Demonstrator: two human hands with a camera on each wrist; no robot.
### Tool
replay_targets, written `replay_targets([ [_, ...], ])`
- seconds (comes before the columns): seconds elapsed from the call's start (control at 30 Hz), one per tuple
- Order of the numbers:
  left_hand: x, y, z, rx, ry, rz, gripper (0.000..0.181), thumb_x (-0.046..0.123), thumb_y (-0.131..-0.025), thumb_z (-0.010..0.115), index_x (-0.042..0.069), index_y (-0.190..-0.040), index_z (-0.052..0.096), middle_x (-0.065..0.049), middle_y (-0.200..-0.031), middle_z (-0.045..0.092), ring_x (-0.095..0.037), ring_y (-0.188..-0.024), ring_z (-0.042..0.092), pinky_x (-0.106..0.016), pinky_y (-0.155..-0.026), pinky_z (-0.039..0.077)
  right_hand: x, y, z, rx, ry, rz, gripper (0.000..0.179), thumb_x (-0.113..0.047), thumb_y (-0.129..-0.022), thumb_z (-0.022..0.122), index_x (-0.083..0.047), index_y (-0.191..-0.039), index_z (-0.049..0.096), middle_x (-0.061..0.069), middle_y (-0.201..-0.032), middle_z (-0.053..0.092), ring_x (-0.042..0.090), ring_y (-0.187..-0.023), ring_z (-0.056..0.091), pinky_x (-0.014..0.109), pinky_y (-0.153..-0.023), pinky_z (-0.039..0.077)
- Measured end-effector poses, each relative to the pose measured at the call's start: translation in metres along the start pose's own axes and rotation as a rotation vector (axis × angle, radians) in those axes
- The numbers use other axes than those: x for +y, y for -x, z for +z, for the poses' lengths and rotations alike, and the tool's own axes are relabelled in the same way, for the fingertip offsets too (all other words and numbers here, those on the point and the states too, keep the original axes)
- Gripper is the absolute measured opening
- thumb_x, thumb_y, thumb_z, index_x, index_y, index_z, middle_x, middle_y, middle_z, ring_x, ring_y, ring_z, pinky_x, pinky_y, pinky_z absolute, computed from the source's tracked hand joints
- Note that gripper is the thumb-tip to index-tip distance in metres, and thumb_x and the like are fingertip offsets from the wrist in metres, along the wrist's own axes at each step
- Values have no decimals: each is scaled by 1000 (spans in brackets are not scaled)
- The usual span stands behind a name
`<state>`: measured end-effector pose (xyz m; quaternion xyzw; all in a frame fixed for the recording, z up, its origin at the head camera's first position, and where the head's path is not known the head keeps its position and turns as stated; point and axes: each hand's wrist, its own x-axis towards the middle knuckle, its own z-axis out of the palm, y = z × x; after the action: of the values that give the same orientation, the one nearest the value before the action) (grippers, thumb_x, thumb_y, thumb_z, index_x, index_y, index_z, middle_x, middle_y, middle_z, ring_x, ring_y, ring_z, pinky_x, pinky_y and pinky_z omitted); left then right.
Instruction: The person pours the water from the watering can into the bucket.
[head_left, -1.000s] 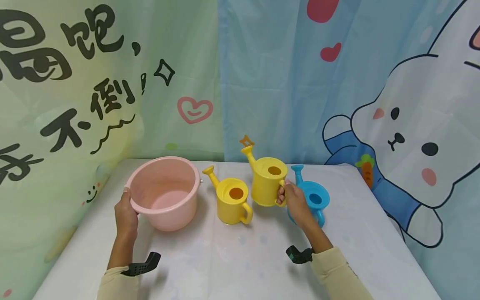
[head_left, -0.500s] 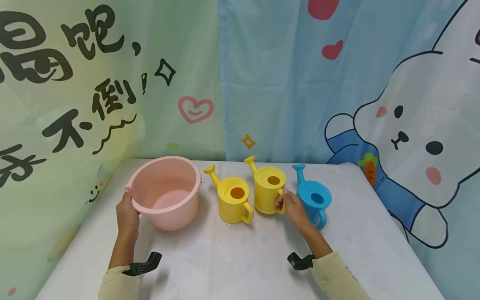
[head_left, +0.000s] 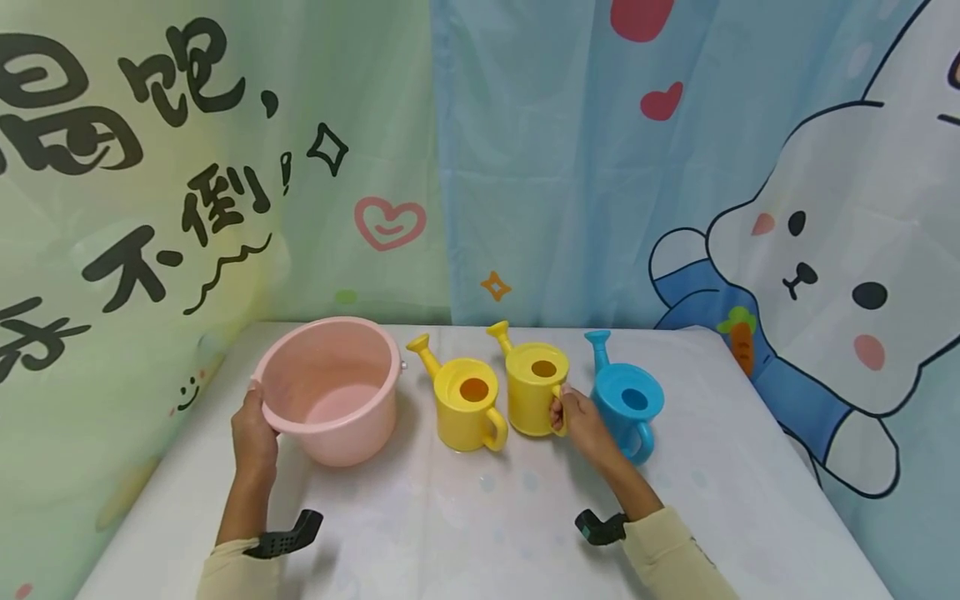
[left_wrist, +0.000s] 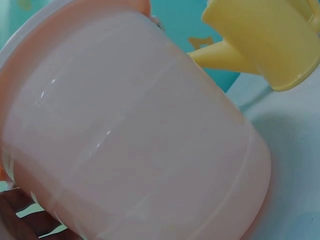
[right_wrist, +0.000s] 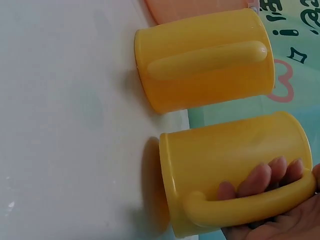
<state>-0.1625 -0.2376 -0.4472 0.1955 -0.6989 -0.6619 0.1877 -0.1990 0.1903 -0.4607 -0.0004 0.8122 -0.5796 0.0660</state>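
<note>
My left hand (head_left: 255, 435) grips the rim of a pink bucket (head_left: 352, 440) at its left side. The bucket leans with its mouth toward me, and its smooth outer wall (left_wrist: 130, 125) fills the left wrist view. Fingers of my right hand (head_left: 588, 427) curl through the handle of a yellow watering can (head_left: 527, 404), whose spout points back and left. In the right wrist view its base is close over the tabletop with a shadow beside it. A second yellow watering can (head_left: 459, 423) stands between it and the bucket. Right behind my right hand stands a blue watering can (head_left: 617, 421).
A white-covered table (head_left: 465, 533) carries everything. Behind it hangs a printed curtain (head_left: 517, 167) with a cartoon rabbit at the right and lettering at the left. Black wrist bands (head_left: 281, 537) show on both forearms.
My right hand has lowered the yellow watering can from above the table's back edge down beside the other yellow one. The left hand and bucket have stayed in place.
</note>
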Motion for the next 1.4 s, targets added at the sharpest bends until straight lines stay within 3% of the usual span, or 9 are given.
replay_targets([
  [0.2, -1, 1, 0, 2, -15, 0, 64, 49, -105, 22, 5, -144, 46, -19, -136, 53, -23, -106, 53, -17, -75, 40, 7, 11, -6, -59, 29, 52, 41, -25, -109, 22, 3, -96, 48, 17, -92, 54, 27, -91, 53, 41, -88, 41],
  [0.43, 1, 2, -1, 2, -11, 3, 65, 49, -105, 22, 3, -143, 47, -19, -136, 53, -24, -108, 53, -17, -75, 41, 10, 14, -13, -106, -5, 41, 42, -26, -109, 22, 5, -97, 48, 19, -95, 56, 31, -98, 52, 50, -96, 35],
  [0.57, 3, 0, 0, -12, -29, 16, 65, 50, -105, 20, 7, -145, 46, -17, -137, 53, -26, -111, 52, -18, -77, 40, 9, 15, -13, -62, 45, 64, 42, -28, -109, 25, 3, -99, 51, 15, -98, 58, 29, -101, 50, 52, -97, 34],
  [0.7, 4, -1, 1, -23, -42, 25, 64, 51, -104, 19, 9, -145, 46, -16, -137, 54, -24, -110, 52, -19, -78, 40, 11, 18, -11, 46, 137, 44, 39, -32, -108, 34, 1, -104, 54, 13, -101, 59, 28, -101, 50, 45, -92, 40],
  [0.9, 4, -1, 1, -19, -43, 5, 66, 50, -104, 20, 5, -144, 46, -20, -134, 54, -21, -104, 53, -19, -75, 40, 15, 26, -10, 158, 263, -70, 29, -28, -104, 48, -2, -115, 53, 13, -112, 59, 27, -106, 55, 44, -92, 47],
  [1.07, 3, -1, 1, -22, -48, -4, 66, 51, -104, 20, 6, -145, 46, -19, -135, 54, -23, -107, 53, -18, -75, 40, 14, 38, -16, 202, 285, -141, 33, -29, -103, 49, -2, -122, 52, 12, -117, 58, 28, -110, 54, 47, -94, 45],
  [1.17, 3, 0, 0, -18, -45, -12, 67, 52, -104, 20, 5, -145, 46, -19, -136, 53, -27, -110, 52, -18, -76, 40, 15, 46, -23, 253, 305, -256, 30, -26, -104, 48, -1, -120, 54, 11, -111, 63, 28, -108, 59, 44, -94, 46],
  [1.33, 2, 0, 0, -11, -50, -20, 68, 53, -104, 20, 5, -144, 46, -18, -136, 54, -27, -110, 51, -18, -77, 40, 24, 57, -35, 471, 326, -514, 14, -9, -99, 56, 2, -106, 60, 10, -94, 68, 22, -94, 65, 18, -90, 45],
  [1.4, 2, 0, -1, -13, -53, -19, 68, 53, -104, 19, 6, -144, 46, -17, -136, 54, -26, -110, 51, -19, -77, 40, 26, 60, -40, 593, 313, -547, 12, -7, -96, 61, 3, -104, 61, 11, -96, 66, 18, -98, 61, 17, -93, 41],
])
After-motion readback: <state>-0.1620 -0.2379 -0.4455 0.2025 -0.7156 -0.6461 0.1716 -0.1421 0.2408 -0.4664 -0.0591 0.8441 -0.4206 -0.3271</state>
